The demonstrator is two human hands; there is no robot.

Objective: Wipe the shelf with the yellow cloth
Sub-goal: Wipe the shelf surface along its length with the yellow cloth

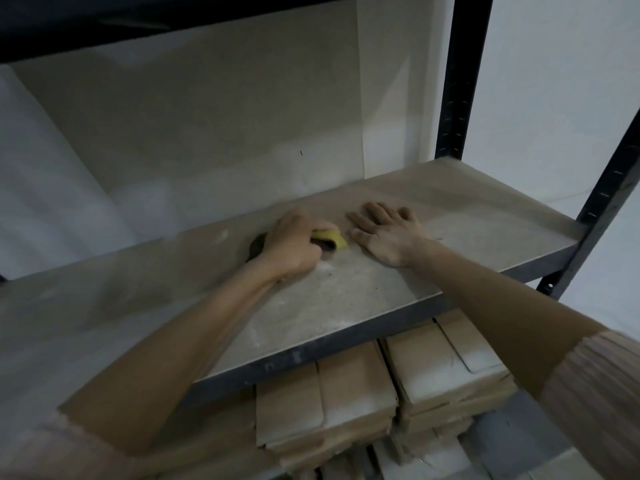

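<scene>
cloth [330, 239]: yellow, bunched up small, sitting on the shelf board about mid-width and toward the far side; only a corner pokes out to the right of the fist, probably wadded so pressure lands on one spot instead of a floppy sheet sliding around

left hand [294, 244]: curled tight around the cloth, knuckles up, wrist low on the board; looks like a scrubbing grip, good for pushing down hard

right hand [384, 233]: flat on the board just right of the cloth, fingers spread and straight, holding nothing; most likely planted there as a brace, taking some body weight while leaning in

shelf [467, 216]: pale board in a dark metal frame, dusty, whitish powdery patches on the near part below the hands; near edge looks like the dirtiest bit

dark patch [257, 247]: just left of the fist, can't tell if stain, hole or shadow, too blurry

post [460, 81]: dark slotted upright at the far right corner

boxes [346, 400]: brown stacks on the level underneath, dusty tops, out of the way of the wiping

progress guess: plenty of dust left, so nowhere near done
</scene>
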